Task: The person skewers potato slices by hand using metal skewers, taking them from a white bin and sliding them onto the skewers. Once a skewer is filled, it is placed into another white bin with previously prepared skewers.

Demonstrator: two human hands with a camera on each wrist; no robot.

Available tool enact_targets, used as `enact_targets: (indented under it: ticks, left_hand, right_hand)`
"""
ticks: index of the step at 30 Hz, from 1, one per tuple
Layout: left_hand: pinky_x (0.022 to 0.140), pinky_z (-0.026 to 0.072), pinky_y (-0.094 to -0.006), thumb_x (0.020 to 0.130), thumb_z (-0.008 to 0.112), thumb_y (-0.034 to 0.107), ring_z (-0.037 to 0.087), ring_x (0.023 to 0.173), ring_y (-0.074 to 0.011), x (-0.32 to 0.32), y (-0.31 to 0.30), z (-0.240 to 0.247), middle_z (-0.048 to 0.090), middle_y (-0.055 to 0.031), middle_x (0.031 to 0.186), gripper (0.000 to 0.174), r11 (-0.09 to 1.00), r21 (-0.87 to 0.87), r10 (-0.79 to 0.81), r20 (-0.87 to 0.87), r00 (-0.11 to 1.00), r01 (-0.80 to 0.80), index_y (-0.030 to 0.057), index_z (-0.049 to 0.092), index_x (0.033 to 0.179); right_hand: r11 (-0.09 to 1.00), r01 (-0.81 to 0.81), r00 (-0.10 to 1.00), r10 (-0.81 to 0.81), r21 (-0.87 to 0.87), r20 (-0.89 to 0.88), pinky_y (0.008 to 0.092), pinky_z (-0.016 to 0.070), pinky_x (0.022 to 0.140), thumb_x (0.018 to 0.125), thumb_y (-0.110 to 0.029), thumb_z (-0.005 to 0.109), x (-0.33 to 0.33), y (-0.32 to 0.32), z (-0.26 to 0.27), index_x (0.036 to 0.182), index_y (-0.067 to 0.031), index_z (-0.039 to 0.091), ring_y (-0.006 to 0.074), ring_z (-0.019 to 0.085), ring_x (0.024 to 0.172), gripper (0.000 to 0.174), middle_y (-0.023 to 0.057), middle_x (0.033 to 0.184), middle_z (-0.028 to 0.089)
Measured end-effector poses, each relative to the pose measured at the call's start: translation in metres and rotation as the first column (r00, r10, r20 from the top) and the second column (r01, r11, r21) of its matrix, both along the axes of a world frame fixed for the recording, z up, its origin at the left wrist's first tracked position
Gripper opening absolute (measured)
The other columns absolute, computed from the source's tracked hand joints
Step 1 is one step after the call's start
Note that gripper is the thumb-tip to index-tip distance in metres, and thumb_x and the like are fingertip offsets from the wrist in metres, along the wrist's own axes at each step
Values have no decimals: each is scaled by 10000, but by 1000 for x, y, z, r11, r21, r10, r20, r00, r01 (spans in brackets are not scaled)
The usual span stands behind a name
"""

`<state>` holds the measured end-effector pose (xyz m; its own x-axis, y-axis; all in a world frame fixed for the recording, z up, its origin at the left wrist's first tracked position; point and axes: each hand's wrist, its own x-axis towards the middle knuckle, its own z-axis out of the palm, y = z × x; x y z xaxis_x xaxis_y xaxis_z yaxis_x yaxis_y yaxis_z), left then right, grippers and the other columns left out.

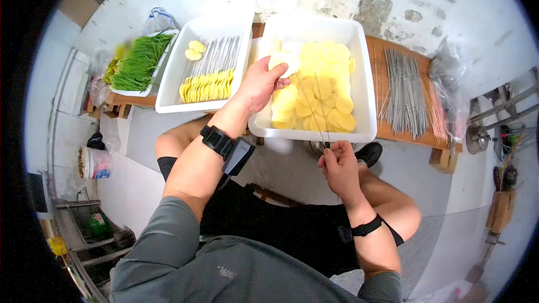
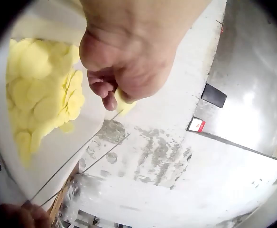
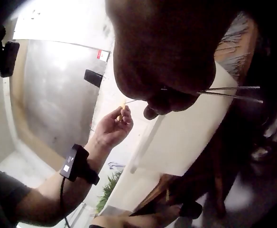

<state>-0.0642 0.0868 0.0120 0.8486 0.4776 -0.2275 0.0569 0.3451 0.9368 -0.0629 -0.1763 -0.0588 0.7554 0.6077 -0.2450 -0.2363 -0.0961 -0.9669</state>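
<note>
Left hand [image 1: 259,85]: I pinch a round pale-yellow slice [image 1: 284,65]
Right hand [image 1: 341,171]: clamped on two slim metal skewers [image 1: 321,106]
Skewers' long axes: forward-left from my right grip, toward the slice
White chest logo [image 1: 226,272]: illegible

Slice [image 2: 124,103] pt. hidden by L hand [image 2: 129,57]; shirt txt [image 1: 225,272] illegible.

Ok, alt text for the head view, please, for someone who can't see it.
A person's left hand holds a pale slice over a white tub of yellow slices while the right hand pinches two thin skewers. To the left, a second tub holds loaded skewers, with greens beyond; to the right lie bare skewers.
</note>
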Motion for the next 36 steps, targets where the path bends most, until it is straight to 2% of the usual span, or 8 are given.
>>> enact_targets:
  ticks: [8, 12, 14, 20, 23, 33, 35, 36]
  left_hand:
    - [597, 455, -191, 931, 565, 137, 553, 680, -85, 7, -3, -5, 634, -21, 944, 203, 998, -46, 42, 69, 997, -38, 36, 576, 1107]
    - [607, 464, -191, 933, 566, 145, 559, 693, -84, 9, -6, -3, 635, -22, 953, 206, 997, -72, 46, 87, 995, -40, 39, 574, 1109]
    - [618, 474, -194, 936, 564, 150, 564, 705, -84, 10, -8, 0, 638, -20, 957, 205, 996, -71, 58, 95, 994, -51, 41, 576, 1110]
    - [608, 477, -194, 931, 557, 128, 585, 711, -101, 12, -9, -1, 636, -57, 975, 207, 996, -84, 47, 104, 993, -39, 19, 550, 1107]
    - [614, 453, -192, 942, 544, 142, 534, 691, -81, 13, -13, -1, 621, -13, 944, 188, 997, -70, 36, 100, 994, -29, 41, 564, 1099]
    - [566, 401, -203, 937, 535, 133, 470, 641, -73, 17, -15, 1, 583, -2, 861, 179, 997, 17, 80, 71, 994, -82, 33, 549, 1085]
    - [564, 397, -207, 931, 536, 120, 467, 634, -75, 18, -14, -3, 580, -8, 847, 170, 996, 24, 81, 110, 991, -84, 28, 547, 1074]
    - [564, 397, -207, 931, 536, 120, 467, 634, -75, 18, -15, -3, 580, -8, 847, 170, 996, 23, 82, 110, 991, -85, 28, 547, 1074]
  right_hand:
    - [1000, 8, 999, -8, 27, -33, 201, 356, 458, 941, -88, 508, 1, -3, -7, 1080, -55, 485, 62, 445, 524, 145, 23, 661, 544]
    - [1000, 16, 1000, -16, -4, 21, 199, 360, 466, 942, -91, 506, -1, -4, 0, 1047, -50, 512, 62, 448, 534, 112, 19, 669, 543]
    - [999, 22, 1000, -22, -35, 6, 228, 417, 550, 934, -110, 521, 0, -4, 9, 1043, -17, 550, 74, 502, 601, 146, 14, 678, 579]
    - [999, 15, 1000, -13, -48, 26, 235, 436, 576, 929, -94, 524, 0, -3, 9, 1037, -8, 544, 82, 519, 624, 139, 23, 684, 579]
    - [999, 19, 1000, -19, -33, 15, 238, 441, 582, 930, -96, 526, -1, -2, 8, 1036, -4, 542, 85, 524, 628, 142, 30, 688, 583]
    - [999, -4, 998, 7, -49, 61, 237, 452, 592, 927, -105, 540, 0, -2, 8, 1000, 3, 563, 83, 543, 635, 133, 33, 700, 594]
    - [1000, -1, 995, 3, -18, 102, 194, 370, 483, 948, -101, 510, -1, -1, 7, 1031, -43, 527, 54, 455, 543, 102, 12, 676, 547]
    - [1000, -2, 995, 4, -19, 101, 194, 370, 483, 948, -101, 510, -1, -1, 6, 1031, -43, 527, 54, 455, 543, 102, 12, 676, 547]
